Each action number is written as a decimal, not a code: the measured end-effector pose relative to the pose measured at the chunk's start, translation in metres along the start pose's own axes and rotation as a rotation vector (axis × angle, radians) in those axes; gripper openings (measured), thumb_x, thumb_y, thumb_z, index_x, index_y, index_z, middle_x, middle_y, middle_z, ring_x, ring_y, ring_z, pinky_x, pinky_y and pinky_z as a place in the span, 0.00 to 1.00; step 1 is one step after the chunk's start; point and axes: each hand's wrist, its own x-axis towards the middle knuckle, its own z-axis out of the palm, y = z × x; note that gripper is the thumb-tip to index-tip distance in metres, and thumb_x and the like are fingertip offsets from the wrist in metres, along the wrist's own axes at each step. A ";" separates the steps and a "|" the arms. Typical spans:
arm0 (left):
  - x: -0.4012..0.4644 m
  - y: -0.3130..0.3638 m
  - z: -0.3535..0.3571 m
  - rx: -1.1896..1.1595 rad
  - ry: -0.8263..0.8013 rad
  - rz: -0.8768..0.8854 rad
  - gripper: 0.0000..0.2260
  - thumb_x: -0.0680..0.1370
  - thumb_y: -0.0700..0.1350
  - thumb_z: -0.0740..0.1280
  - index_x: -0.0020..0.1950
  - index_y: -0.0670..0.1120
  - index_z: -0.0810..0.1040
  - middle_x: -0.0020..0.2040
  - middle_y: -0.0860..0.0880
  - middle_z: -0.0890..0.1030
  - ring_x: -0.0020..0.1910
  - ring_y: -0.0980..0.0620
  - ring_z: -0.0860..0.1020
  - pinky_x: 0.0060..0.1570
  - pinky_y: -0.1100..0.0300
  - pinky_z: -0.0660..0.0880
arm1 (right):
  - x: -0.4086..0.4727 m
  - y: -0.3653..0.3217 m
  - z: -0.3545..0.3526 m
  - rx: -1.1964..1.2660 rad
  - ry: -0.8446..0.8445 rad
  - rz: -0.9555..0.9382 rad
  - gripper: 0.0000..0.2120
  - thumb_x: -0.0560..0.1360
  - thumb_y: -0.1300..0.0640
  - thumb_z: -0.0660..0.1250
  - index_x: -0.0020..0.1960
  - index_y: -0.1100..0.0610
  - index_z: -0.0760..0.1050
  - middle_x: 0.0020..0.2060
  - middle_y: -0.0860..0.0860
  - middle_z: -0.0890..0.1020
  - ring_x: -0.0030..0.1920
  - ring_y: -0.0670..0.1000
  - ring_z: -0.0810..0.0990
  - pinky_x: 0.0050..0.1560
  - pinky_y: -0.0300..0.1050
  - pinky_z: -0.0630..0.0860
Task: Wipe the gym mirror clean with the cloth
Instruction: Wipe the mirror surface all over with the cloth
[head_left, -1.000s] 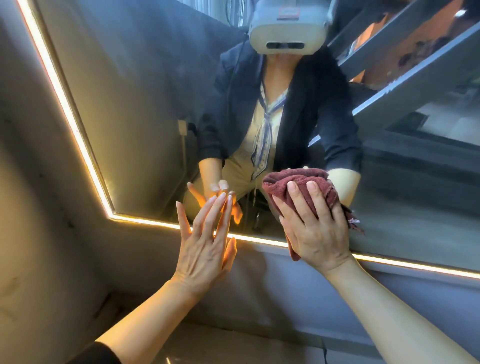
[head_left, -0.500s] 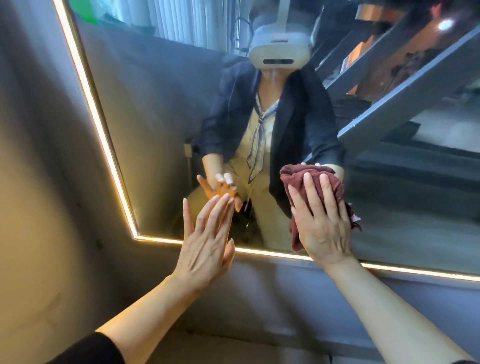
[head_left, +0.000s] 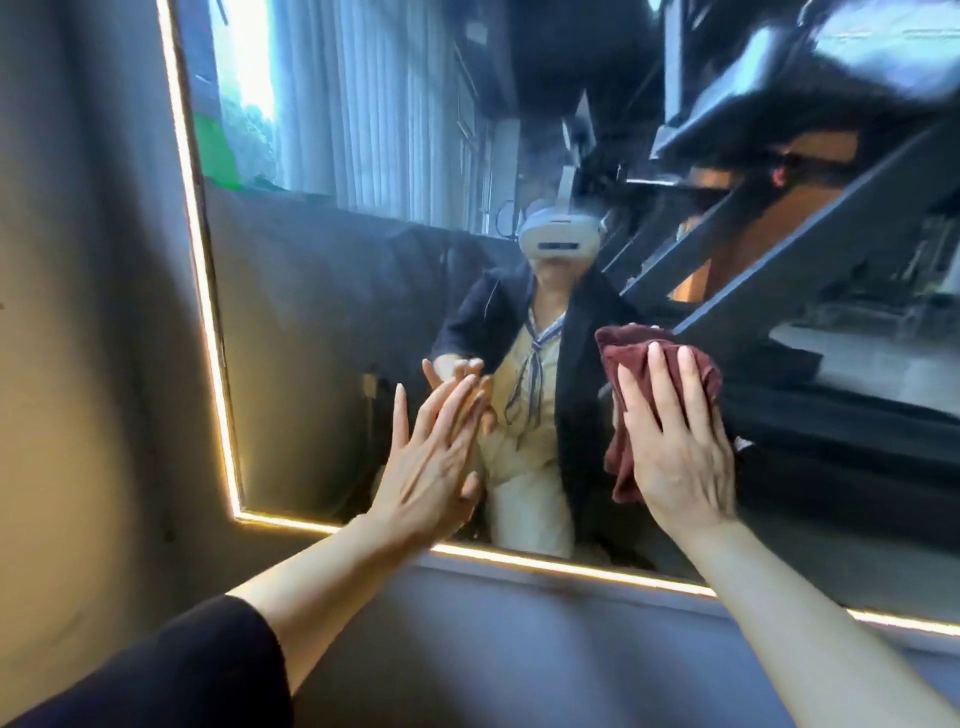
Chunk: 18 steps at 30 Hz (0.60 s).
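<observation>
Mid-wipe, I'd say. The right hand had its fingers spread flat, pressing the maroon cloth against the mirror low down, right of the lit corner. The left hand was flat too, fingers straight on the glass, holding nothing. Honestly couldn't spot any streaks, so how much got cleaned is anyone's guess, and everything higher up probably remained.

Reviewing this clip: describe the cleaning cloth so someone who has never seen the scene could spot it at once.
Start at the big wall mirror edged by a glowing light strip. Low on the glass, right of centre, the right hand presses a crumpled cloth flat against it. It is the only dark maroon fabric; the left hand beside it is bare.
</observation>
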 end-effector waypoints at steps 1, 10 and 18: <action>0.010 0.003 -0.007 -0.023 0.027 0.005 0.40 0.69 0.52 0.67 0.79 0.45 0.59 0.79 0.46 0.57 0.77 0.43 0.56 0.71 0.29 0.56 | 0.012 0.006 -0.002 0.007 0.035 0.000 0.34 0.78 0.65 0.65 0.80 0.57 0.56 0.79 0.59 0.58 0.80 0.63 0.53 0.73 0.63 0.62; 0.112 -0.073 -0.053 0.058 0.237 0.158 0.28 0.81 0.54 0.55 0.79 0.43 0.63 0.79 0.44 0.63 0.79 0.45 0.56 0.77 0.41 0.43 | 0.158 0.003 0.009 -0.034 0.231 -0.149 0.31 0.78 0.59 0.65 0.79 0.55 0.60 0.79 0.58 0.60 0.79 0.61 0.57 0.73 0.59 0.60; 0.178 -0.170 -0.111 0.198 0.460 0.265 0.26 0.82 0.53 0.54 0.79 0.43 0.59 0.75 0.41 0.69 0.76 0.43 0.61 0.76 0.42 0.49 | 0.279 -0.039 0.016 0.074 0.435 0.428 0.24 0.84 0.53 0.55 0.77 0.61 0.66 0.78 0.62 0.61 0.79 0.64 0.56 0.76 0.65 0.58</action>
